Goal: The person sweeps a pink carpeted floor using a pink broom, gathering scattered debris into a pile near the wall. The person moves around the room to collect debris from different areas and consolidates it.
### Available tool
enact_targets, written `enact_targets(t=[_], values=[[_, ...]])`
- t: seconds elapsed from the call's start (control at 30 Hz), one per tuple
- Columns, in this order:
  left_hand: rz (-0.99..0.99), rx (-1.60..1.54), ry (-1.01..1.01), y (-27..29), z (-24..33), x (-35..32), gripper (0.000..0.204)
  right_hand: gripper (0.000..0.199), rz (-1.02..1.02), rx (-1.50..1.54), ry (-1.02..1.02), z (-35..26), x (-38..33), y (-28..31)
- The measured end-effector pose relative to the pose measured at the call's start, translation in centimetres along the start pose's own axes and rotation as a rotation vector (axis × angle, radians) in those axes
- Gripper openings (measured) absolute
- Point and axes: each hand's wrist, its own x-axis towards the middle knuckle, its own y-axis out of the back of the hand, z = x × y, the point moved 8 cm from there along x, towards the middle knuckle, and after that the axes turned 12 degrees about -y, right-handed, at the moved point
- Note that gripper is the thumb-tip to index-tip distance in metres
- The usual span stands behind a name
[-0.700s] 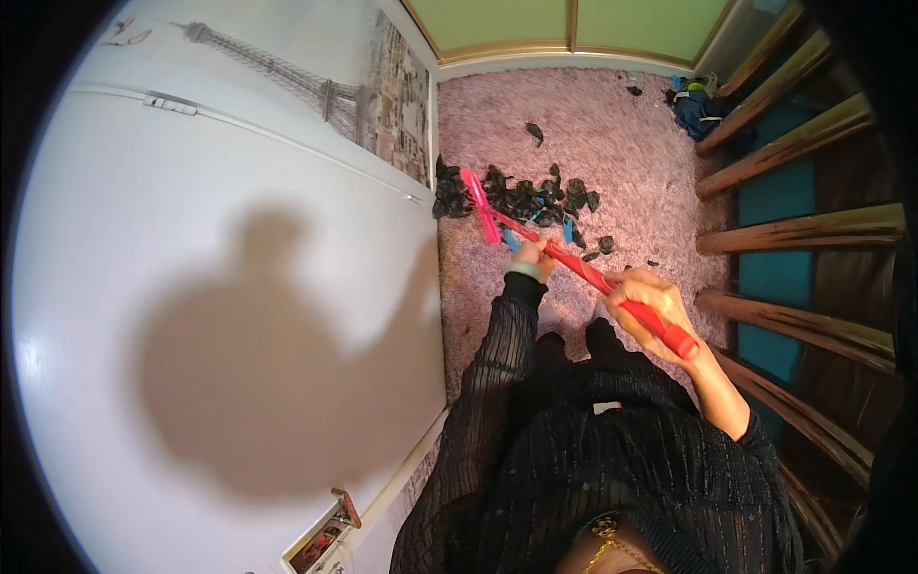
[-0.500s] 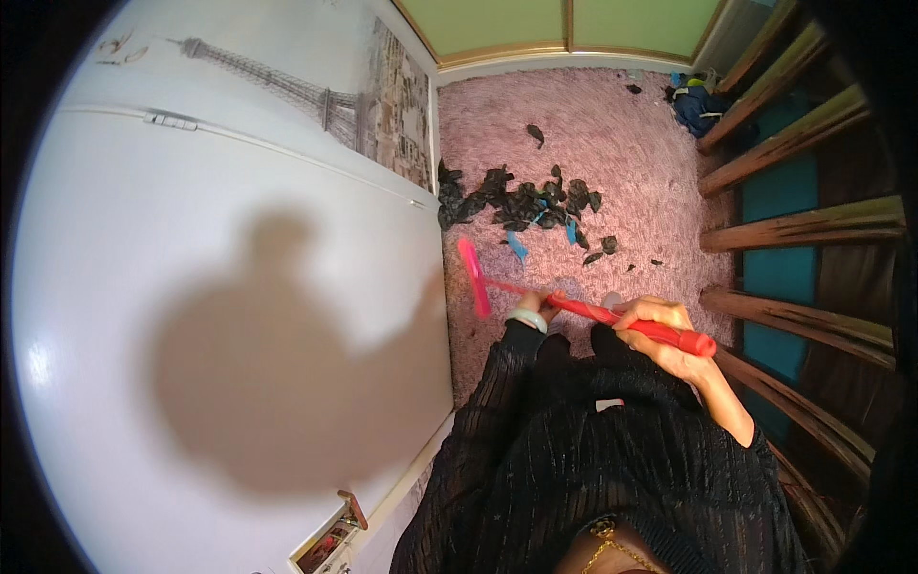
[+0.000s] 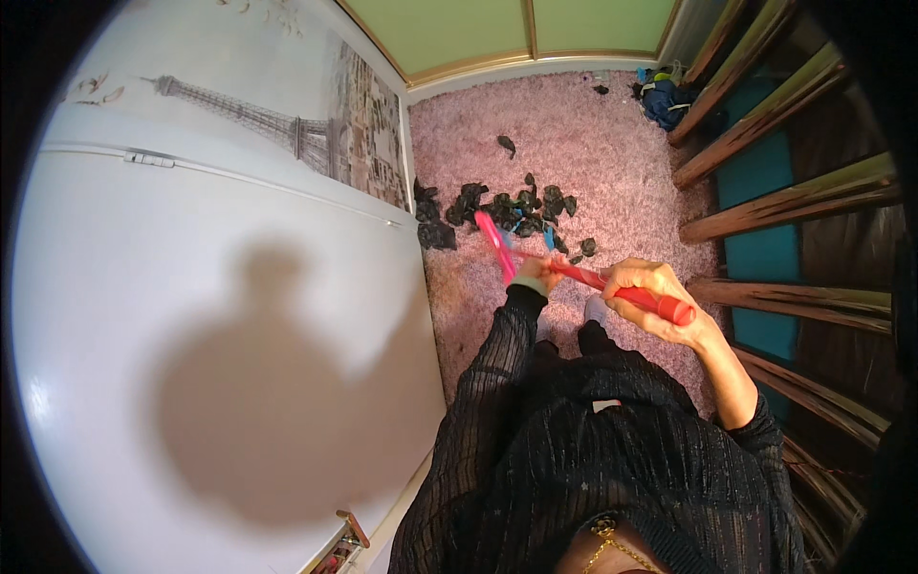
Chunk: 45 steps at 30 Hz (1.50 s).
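Observation:
Both my hands grip a broom with a red handle [image 3: 585, 278] and a pink head [image 3: 493, 240]. My left hand [image 3: 533, 275] holds the handle low down, close to the head. My right hand [image 3: 648, 288] is wrapped around the upper end, near the handle's tip. The pink head rests on the pink shaggy carpet [image 3: 583, 153], at the near edge of a pile of dark crumpled scraps [image 3: 507, 205]. A small blue piece [image 3: 548, 239] lies among them, just right of the head.
A white wall [image 3: 191, 316] with a tower picture [image 3: 287, 129] runs along the left. Wooden railing bars [image 3: 784, 201] line the right. A green panelled door [image 3: 507, 29] closes the far end. A blue bundle [image 3: 665, 99] and stray scraps [image 3: 506, 144] lie farther off.
The broom head was in the scrap pile, was drawn back toward me, and now sits at the pile's near edge again. Both hands have stayed on the handle.

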Motion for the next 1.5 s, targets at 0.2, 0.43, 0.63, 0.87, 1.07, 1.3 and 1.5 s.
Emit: enact_targets(t=[0.2, 0.43, 0.63, 0.87, 1.07, 1.3, 1.5], values=[[-0.109, -0.074, -0.242, -5.0, 1.4, -1.8, 0.022, 0.013, 0.086, -0.137, 0.026, -1.8, -3.4, 0.2], [0.152, 0.030, -0.064, 2.3, -4.4, -2.6, 0.021, 0.009, 0.085, 0.015, -0.055, 1.4, -5.2, 1.5], [0.338, 0.242, -0.024, 11.8, -7.4, -2.8, 0.025, 0.010, -0.010, 0.269, -0.341, 9.7, -6.8, -2.5], [0.375, 0.042, -0.145, 9.6, -11.6, 1.1, 0.027, 0.009, -0.105, 0.168, -0.238, 12.1, -7.0, 1.0], [0.107, -0.003, -0.331, -6.1, -16.4, 4.8, 0.024, 0.010, -0.007, -0.009, 0.059, 12.0, -10.0, 12.3], [0.206, -0.144, -0.330, -12.4, -24.2, 1.9, 0.022, 0.010, 0.000, -0.022, -0.034, 14.1, -13.9, 20.9], [0.378, -0.121, -0.260, 0.3, -29.8, 1.7, 0.014, 0.011, -0.293, 0.141, -0.260, 19.4, -14.5, 16.7]])
